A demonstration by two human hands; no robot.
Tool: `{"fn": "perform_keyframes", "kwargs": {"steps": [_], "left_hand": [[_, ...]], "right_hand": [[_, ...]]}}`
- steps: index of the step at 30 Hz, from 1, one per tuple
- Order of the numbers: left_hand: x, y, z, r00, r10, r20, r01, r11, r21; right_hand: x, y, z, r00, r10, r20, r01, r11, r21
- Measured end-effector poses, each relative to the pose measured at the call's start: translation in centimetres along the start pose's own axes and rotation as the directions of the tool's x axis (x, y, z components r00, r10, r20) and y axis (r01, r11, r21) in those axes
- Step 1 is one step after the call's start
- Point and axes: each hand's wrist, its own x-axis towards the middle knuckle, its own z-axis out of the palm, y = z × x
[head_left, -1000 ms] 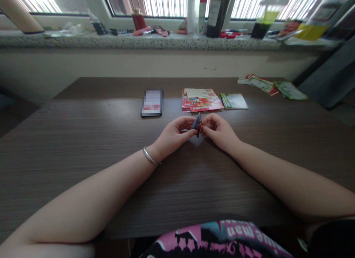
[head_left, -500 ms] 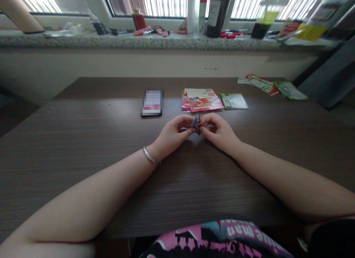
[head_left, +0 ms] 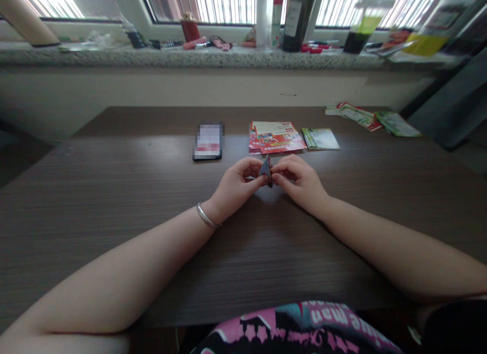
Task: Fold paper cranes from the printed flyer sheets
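- Since a second ago both hands have drawn a little closer together and slid slightly to the left, and the small paper piece between them now stands narrower and more on edge.
- Under both forearms and hands lies the dark wood-grain table (head_left: 114,191), reaching well beyond the hands to a wall.
- Far beyond the hands, the stone windowsill (head_left: 190,57) carries bottles, cups and small clutter, too blurred to name one by one.
- The left hand (head_left: 236,184) and right hand (head_left: 299,181) rest on the table, fingertips facing each other, each pinching one side of the same piece between thumb and fingers.
- Just beyond the fingertips lies a stack of red leaflets (head_left: 276,137), flat and untouched.
- Beyond the left hand, a phone (head_left: 208,141) lies flat with its screen up.
- Beyond the right hand, beside the red stack, is a green leaflet (head_left: 320,139); more loose leaflets (head_left: 355,114) lie further off to that side.
- The folded paper (head_left: 266,170), printed in blue and red, is held just above the table between the two pinches.
- A thin bracelet (head_left: 207,216) circles the left wrist.
- By its look the paper is already folded down many times into a compact pointed shape. The fingers are working a late crease, and how many folds remain cannot be told.
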Motion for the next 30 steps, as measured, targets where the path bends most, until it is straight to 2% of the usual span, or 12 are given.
{"fn": "perform_keyframes", "kwargs": {"steps": [3,7,12,15,18,23,30], "left_hand": [[-0.05,0.12,0.14,1.000,-0.023,0.002,0.023,0.999,-0.029],[-0.17,0.33,0.17,0.998,-0.061,0.025,0.062,0.997,-0.036],[-0.33,0.32,0.17,0.998,-0.044,0.053,0.041,0.998,0.041],[-0.28,0.36,0.17,0.998,-0.054,0.025,0.051,0.994,0.100],[-0.14,0.46,0.17,0.997,-0.074,0.032,0.073,0.996,0.055],[0.06,0.39,0.12,0.987,-0.115,0.114,0.124,0.989,-0.075],[0.20,0.32,-0.53,0.970,-0.162,0.181,0.175,0.983,-0.061]], "right_hand": [[-0.01,0.07,0.07,1.000,0.015,-0.006,-0.015,1.000,0.001],[-0.01,0.27,0.37,0.993,0.118,-0.011,-0.117,0.992,0.043],[-0.06,0.62,0.77,0.988,0.152,-0.031,-0.150,0.987,0.056],[-0.23,0.55,0.86,0.983,0.181,-0.009,-0.179,0.977,0.115],[-0.36,0.24,0.72,0.979,0.202,0.021,-0.202,0.959,0.201],[-0.36,-0.03,0.42,0.980,0.192,0.043,-0.197,0.944,0.263],[-0.34,0.03,0.39,0.987,0.161,0.003,-0.156,0.955,0.254]]}}
